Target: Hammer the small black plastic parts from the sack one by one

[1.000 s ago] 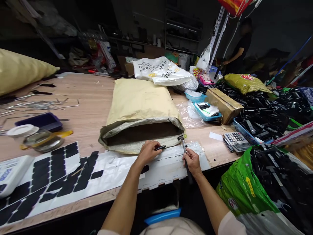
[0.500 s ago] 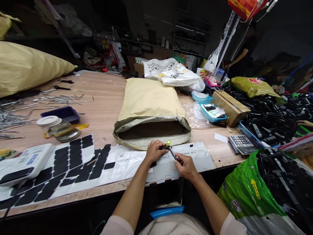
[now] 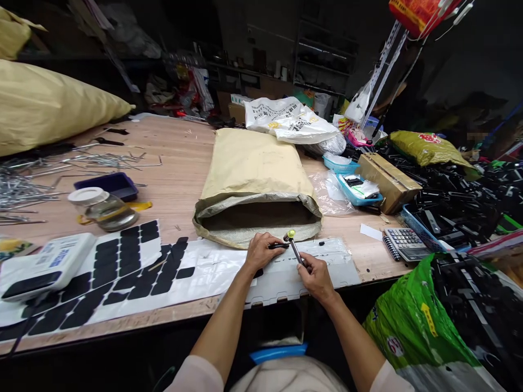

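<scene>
My left hand pinches a small black part flat against the white sheet at the table's near edge. My right hand grips the handle of a small hammer whose yellow-tipped head sits just right of the black part, slightly raised. Right behind both hands lies an open tan sack with its mouth facing me.
Black adhesive pads on white backing and a white device lie left. A glass jar, blue tray and metal rods sit further left. A calculator, cardboard box, black parts and a green bag crowd the right.
The hammer swung from upright at the right down toward the black part, then lifted slightly. The view shifted, so the table appears further right. My left hand stayed on the part.
</scene>
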{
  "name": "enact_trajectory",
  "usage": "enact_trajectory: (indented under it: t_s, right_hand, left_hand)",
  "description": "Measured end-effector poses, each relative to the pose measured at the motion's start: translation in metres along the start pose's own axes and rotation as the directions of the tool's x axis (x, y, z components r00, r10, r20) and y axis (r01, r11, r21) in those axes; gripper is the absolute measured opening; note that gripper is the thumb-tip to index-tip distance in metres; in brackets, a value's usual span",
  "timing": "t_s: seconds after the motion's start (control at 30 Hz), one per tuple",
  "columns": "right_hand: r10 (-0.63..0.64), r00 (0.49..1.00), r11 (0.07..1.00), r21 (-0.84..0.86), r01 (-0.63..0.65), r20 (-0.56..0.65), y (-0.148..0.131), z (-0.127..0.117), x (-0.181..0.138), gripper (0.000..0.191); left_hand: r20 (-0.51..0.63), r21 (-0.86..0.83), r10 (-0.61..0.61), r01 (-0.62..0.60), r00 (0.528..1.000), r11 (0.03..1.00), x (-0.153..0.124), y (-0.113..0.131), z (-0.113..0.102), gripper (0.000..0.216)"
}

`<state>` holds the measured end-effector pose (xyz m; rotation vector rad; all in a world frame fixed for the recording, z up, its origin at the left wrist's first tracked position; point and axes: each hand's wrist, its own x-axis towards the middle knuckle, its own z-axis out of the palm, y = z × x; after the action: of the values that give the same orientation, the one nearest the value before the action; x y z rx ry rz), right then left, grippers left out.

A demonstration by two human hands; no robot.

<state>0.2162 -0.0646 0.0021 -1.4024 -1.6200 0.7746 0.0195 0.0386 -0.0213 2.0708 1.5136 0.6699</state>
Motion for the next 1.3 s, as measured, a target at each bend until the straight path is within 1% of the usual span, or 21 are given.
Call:
enact_trajectory:
  t_s: [0.17,0.27,0.47,0.57,0.67,0.77,0.83,0.87,0.9,0.93,0.97,1.0,1.07,1.1,1.13,1.17,1.23,1.3]
  right_hand:
    - [0.0,1.0,0.999,-0.041,0.0,0.024,0.004,0.001,-0.002,0.033]
    - [0.028,0.999,0.999,-0.018,-0.028,0.035,0.008,0.001,0.0,0.032]
    - [0.13,0.99,0.984,0.132,-0.121,-0.06,0.023,-0.011,0.019,0.038]
    - [0.194,0.979,0.957,0.233,-0.174,-0.067,0.035,-0.017,0.027,0.04]
    - [0.223,0.973,0.923,0.336,-0.189,-0.065,0.044,-0.018,0.031,0.038]
    - [0.217,0.975,0.907,0.378,-0.183,-0.051,0.047,-0.017,0.032,0.036]
    - [0.214,0.976,0.906,0.382,-0.184,-0.036,0.047,-0.017,0.032,0.035]
    - [0.212,0.977,0.906,0.382,-0.183,-0.034,0.047,-0.017,0.031,0.035]
    - [0.211,0.977,0.906,0.381,-0.182,-0.034,0.046,-0.017,0.031,0.035]
    - [0.211,0.977,0.907,0.379,-0.182,-0.036,0.046,-0.017,0.031,0.035]
    - [0.213,0.976,0.908,0.376,-0.183,-0.04,0.046,-0.017,0.031,0.035]
    - [0.216,0.975,0.91,0.372,-0.185,-0.042,0.046,-0.017,0.031,0.035]
    - [0.215,0.976,0.913,0.363,-0.186,-0.042,0.046,-0.017,0.031,0.036]
    - [0.211,0.977,0.915,0.36,-0.184,-0.039,0.047,-0.017,0.031,0.036]
    - [0.206,0.978,0.917,0.356,-0.18,-0.036,0.047,-0.016,0.031,0.036]
    - [0.201,0.979,0.919,0.352,-0.177,-0.033,0.047,-0.016,0.031,0.036]
    - [0.193,0.981,0.924,0.341,-0.171,-0.033,0.048,-0.016,0.03,0.036]
    - [0.189,0.981,0.928,0.333,-0.166,-0.038,0.048,-0.016,0.03,0.036]
  left_hand:
    - [-0.007,-0.005,-0.008,0.008,1.0,1.0,0.001,-0.001,0.001,0.021]
    - [-0.007,-0.005,-0.002,0.002,1.0,1.0,0.001,-0.001,0.0,0.022]
    - [-0.006,-0.005,0.011,-0.011,1.0,1.0,0.0,-0.003,-0.001,0.02]
    - [-0.006,-0.005,0.027,-0.027,1.0,1.0,0.002,-0.007,0.0,0.02]
    - [-0.001,-0.016,0.034,-0.034,0.999,0.999,0.005,-0.008,-0.001,0.021]
    - [-0.057,-0.096,0.057,-0.062,0.997,0.993,-0.001,-0.003,-0.006,0.027]
    - [-0.101,-0.201,0.074,-0.093,0.992,0.975,-0.015,0.005,-0.013,0.03]
    - [-0.087,-0.265,0.074,-0.094,0.993,0.96,-0.026,0.011,-0.018,0.032]
    - [-0.039,-0.33,0.071,-0.079,0.997,0.94,-0.039,0.018,-0.023,0.033]
    - [0.046,-0.392,0.072,-0.048,0.996,0.919,-0.053,0.025,-0.028,0.034]
    - [0.162,-0.441,0.082,-0.002,0.983,0.897,-0.069,0.033,-0.032,0.035]
    - [0.293,-0.468,0.1,0.051,0.951,0.882,-0.085,0.04,-0.035,0.035]
    - [0.523,-0.455,0.142,0.135,0.84,0.88,-0.114,0.049,-0.033,0.033]
    - [0.602,-0.423,0.147,0.157,0.785,0.892,-0.127,0.05,-0.027,0.031]
    - [0.652,-0.376,0.132,0.167,0.747,0.912,-0.138,0.049,-0.018,0.029]
    - [0.674,-0.317,0.097,0.168,0.732,0.933,-0.146,0.045,-0.006,0.027]
    - [0.661,-0.178,-0.016,0.177,0.75,0.968,-0.156,0.03,0.024,0.026]
    - [0.62,-0.028,-0.164,0.23,0.768,0.973,-0.159,0.012,0.054,0.031]
